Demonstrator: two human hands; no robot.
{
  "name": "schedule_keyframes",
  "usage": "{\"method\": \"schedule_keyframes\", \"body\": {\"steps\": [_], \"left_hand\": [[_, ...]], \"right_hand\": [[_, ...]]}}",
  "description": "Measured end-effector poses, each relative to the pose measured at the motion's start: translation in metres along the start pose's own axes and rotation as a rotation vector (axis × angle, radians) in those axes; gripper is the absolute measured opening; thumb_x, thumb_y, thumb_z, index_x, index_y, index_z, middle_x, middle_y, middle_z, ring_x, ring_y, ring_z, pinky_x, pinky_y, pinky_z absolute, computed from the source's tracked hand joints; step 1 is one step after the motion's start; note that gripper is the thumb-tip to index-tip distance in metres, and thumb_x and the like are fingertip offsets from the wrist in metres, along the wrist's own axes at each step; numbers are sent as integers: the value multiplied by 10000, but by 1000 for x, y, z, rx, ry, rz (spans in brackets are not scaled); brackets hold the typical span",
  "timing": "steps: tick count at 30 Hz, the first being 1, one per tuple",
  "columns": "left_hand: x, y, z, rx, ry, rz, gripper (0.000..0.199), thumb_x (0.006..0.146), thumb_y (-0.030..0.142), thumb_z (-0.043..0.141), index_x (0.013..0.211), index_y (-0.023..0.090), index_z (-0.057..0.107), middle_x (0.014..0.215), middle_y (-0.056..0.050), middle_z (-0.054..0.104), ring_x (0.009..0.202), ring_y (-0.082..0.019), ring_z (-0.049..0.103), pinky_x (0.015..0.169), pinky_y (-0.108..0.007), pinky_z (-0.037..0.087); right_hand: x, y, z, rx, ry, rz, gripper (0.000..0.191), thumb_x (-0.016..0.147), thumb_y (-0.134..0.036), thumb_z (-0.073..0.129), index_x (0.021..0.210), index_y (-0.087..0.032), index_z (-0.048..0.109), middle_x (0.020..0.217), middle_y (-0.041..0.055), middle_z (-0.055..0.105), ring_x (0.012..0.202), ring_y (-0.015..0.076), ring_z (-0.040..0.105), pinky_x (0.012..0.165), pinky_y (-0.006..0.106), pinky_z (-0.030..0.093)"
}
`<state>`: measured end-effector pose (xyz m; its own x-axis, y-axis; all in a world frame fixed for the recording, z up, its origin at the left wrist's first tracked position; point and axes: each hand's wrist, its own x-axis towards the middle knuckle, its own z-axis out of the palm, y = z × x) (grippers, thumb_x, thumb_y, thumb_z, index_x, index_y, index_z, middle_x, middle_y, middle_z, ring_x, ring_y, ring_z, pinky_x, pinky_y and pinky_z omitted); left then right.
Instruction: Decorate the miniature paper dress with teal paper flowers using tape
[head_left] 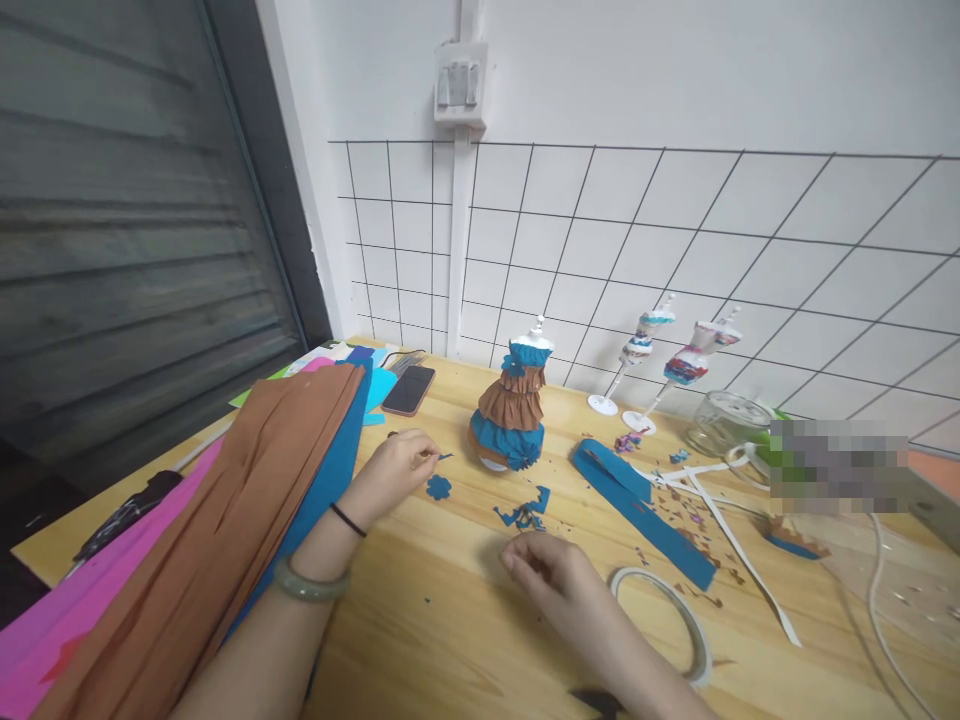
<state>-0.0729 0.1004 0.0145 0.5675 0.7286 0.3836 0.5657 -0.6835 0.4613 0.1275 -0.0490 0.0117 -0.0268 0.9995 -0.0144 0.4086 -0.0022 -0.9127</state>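
My left hand, with a dark band and a jade-like bangle on its wrist, pinches a tiny blue paper scrap at its fingertips. Just beyond it lies a blue flower-shaped paper cutout. My right hand is closed above the table, fingers curled; what they hold, if anything, is hidden. Behind both hands a small dress form stands upright in a tiered skirt of brown and blue crepe paper. Blue paper offcuts lie between the hands and the dress form.
Brown crepe paper lies over blue and pink sheets at left, near a phone. A folded blue strip, white strips and a tape roll lie at right. Two smaller dress forms and a glass jar stand behind.
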Motion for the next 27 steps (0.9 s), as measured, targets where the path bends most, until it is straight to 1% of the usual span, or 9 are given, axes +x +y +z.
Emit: {"method": "schedule_keyframes", "body": {"steps": [2, 4, 8, 12, 16, 19, 21, 24, 27], "left_hand": [[0, 16, 2, 7, 38, 77, 156, 822, 156, 447, 794, 157, 600, 839, -54, 624, 844, -166, 554, 780, -296, 429], [-2, 33, 7, 18, 53, 177, 151, 832, 155, 448, 815, 162, 597, 854, -51, 619, 861, -166, 539, 797, -311, 421], [-8, 63, 18, 181, 158, 554, 164, 832, 92, 436, 794, 141, 587, 787, -58, 615, 814, -171, 538, 735, -323, 435], [-14, 78, 25, 228, 231, 755, 131, 812, 66, 471, 757, 119, 577, 749, -63, 615, 773, -169, 540, 685, -322, 442], [-16, 83, 29, 184, 288, 843, 100, 799, 63, 497, 818, 101, 587, 759, -73, 630, 808, -183, 553, 680, -328, 445], [-17, 83, 30, 133, 308, 823, 139, 791, 57, 494, 880, 118, 583, 795, -69, 642, 828, -179, 558, 715, -333, 453], [-17, 84, 30, 17, 329, 731, 174, 781, 75, 502, 930, 134, 569, 833, -66, 642, 853, -182, 554, 764, -348, 456], [-19, 86, 28, -268, 327, 454, 243, 783, 135, 509, 1023, 148, 542, 911, -76, 627, 915, -188, 543, 828, -364, 449], [-19, 89, 27, -516, 154, 172, 297, 797, 224, 539, 1090, 175, 539, 964, -70, 620, 909, -174, 557, 805, -320, 465]], "right_hand": [[3, -1, 1, 88, -4, 38, 295, 818, -427, 496, 801, -169, 639, 702, 40, 644, 671, 174, 592, 612, 280, 431], [4, -4, 0, 322, 13, 135, 348, 810, -453, 519, 965, -155, 610, 867, 81, 678, 800, 192, 638, 706, 307, 471], [4, -13, -4, 899, 134, 317, 427, 680, -375, 723, 1016, -160, 572, 940, 97, 683, 889, 211, 646, 801, 330, 465], [3, -20, -8, 998, 223, 284, 409, 640, -317, 771, 974, -164, 589, 798, 37, 677, 759, 161, 646, 709, 284, 488], [3, -22, -9, 991, 281, 253, 438, 574, -271, 816, 940, -167, 598, 704, -23, 630, 617, 100, 593, 635, 249, 492], [3, -21, -11, 925, 314, 213, 468, 557, -279, 825, 947, -169, 592, 638, -42, 603, 593, 92, 572, 642, 246, 487], [3, -20, -13, 844, 341, 151, 467, 572, -305, 813, 957, -174, 585, 629, -45, 598, 599, 94, 568, 659, 245, 479], [5, -19, -16, 701, 375, 52, 454, 594, -332, 792, 966, -183, 579, 627, -42, 589, 614, 106, 566, 658, 241, 469], [5, -17, -17, 588, 372, -16, 431, 606, -335, 776, 958, -189, 574, 639, -33, 580, 615, 119, 559, 632, 248, 467]]}}
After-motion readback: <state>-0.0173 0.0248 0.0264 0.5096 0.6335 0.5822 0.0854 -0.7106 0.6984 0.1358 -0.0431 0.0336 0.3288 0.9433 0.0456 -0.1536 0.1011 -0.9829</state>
